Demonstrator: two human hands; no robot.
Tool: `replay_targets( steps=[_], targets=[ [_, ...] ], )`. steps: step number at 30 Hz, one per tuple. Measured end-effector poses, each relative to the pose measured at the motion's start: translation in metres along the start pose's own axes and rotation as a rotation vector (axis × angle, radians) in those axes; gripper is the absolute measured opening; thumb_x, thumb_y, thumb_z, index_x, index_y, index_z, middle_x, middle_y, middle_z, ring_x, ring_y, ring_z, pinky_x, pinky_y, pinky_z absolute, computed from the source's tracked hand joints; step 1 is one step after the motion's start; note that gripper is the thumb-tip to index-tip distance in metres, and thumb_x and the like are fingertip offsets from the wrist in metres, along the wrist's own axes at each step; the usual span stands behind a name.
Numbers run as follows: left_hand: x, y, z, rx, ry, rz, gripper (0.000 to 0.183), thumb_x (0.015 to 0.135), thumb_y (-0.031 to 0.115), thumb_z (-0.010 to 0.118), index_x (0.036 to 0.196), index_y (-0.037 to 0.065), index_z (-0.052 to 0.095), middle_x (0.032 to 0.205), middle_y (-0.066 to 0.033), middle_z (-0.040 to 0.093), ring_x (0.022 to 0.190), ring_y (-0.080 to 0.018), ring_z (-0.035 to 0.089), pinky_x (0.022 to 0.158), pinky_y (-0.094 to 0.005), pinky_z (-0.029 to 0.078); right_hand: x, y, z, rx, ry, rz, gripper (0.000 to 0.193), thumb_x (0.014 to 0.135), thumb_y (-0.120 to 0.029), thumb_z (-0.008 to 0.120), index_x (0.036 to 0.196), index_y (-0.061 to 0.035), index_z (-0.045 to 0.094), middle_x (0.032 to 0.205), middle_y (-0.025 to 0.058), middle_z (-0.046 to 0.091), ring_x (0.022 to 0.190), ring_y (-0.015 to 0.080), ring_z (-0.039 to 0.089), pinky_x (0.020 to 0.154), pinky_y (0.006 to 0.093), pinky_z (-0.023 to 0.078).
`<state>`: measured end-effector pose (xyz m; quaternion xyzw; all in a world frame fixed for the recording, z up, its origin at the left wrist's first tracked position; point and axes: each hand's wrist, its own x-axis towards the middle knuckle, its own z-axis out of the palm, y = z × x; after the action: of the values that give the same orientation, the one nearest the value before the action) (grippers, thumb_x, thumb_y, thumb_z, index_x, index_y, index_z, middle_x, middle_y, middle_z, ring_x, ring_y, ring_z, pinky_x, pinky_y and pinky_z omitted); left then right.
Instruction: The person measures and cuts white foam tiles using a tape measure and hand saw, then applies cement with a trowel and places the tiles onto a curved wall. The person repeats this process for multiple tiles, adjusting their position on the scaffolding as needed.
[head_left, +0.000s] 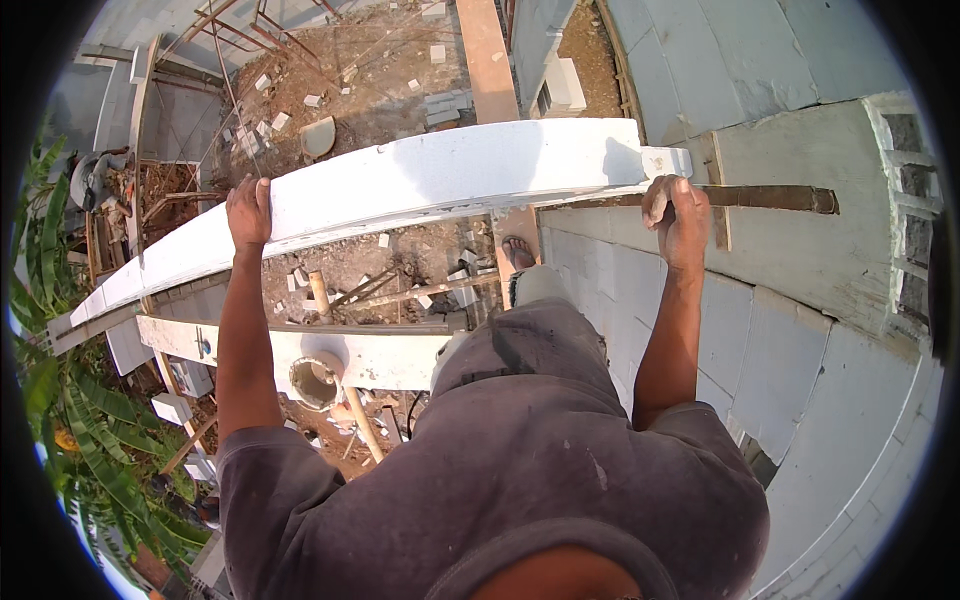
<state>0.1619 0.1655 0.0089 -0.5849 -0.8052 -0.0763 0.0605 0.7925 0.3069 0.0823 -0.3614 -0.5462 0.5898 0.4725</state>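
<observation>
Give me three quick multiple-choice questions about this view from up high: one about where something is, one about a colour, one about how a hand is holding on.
1. Where does the left hand rest?
A. On the upper edge of the long white plank
B. On the bucket below
C. On the person's knee

2. What colour is the person's shirt?
A. Bright yellow
B. Dark grey
C. White

3. How is the right hand set?
A. Hanging free, open
C. Flat on the block wall
B. Closed around a brown wooden bar

Answers:
1 A, the fingers curl over the plank's top edge.
2 B, the dusty shirt filling the lower picture is dark grey.
3 B, the hand is wrapped round the bar's end beside the plank.
</observation>
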Motion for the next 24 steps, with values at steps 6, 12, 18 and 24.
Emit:
replay_targets(
  steps=[6,12,18,24],
  targets=[
    [-0.004,-0.005,-0.002,0.001,0.000,-0.034,0.060,0.105,0.050,0.033,0.116,0.001,0.066,0.128,-0.0228,0.061,0.127,-0.0366,0.052,0.112,-0.0493,0.031,0.093,-0.053,0.077,0.208,-0.054,-0.510,0.062,0.103,-0.051,0.042,0.057,-0.0099,0.047,0.050,0.0027,0.042,0.044,0.0128,0.038,0.042,0.0284,0.029],
    [-0.003,-0.015,0.011,-0.013,0.004,-0.023,0.062,0.104,0.052,0.033,0.117,0.001,0.067,0.130,-0.0217,0.061,0.126,-0.0360,0.053,0.113,-0.0482,0.030,0.109,0.015,0.098,-0.024,0.033,-0.134,0.060,0.102,-0.050,0.047,0.057,-0.0118,0.043,0.049,0.0022,0.040,0.044,0.0117,0.033,0.043,0.0292,0.025],
    [-0.006,0.009,-0.002,0.014,-0.008,-0.034,0.059,0.104,0.049,0.034,0.110,0.001,0.068,0.120,-0.0190,0.065,0.121,-0.0359,0.056,0.108,-0.0471,0.035,0.107,0.003,0.129,0.025,-0.054,-0.304,0.059,0.103,-0.049,0.046,0.058,-0.0108,0.042,0.050,0.0024,0.041,0.044,0.0132,0.036,0.044,0.0288,0.028],
    [-0.010,-0.011,0.006,0.121,0.090,-0.020,0.053,0.104,0.047,0.036,0.112,0.005,0.068,0.118,-0.0157,0.067,0.119,-0.0342,0.058,0.107,-0.0475,0.037,0.084,-0.003,0.193,0.012,-0.256,-0.148,0.063,0.100,-0.055,0.052,0.057,-0.0083,0.048,0.054,-0.0025,0.044,0.051,0.0072,0.040,0.047,0.0255,0.029]
  ],
)
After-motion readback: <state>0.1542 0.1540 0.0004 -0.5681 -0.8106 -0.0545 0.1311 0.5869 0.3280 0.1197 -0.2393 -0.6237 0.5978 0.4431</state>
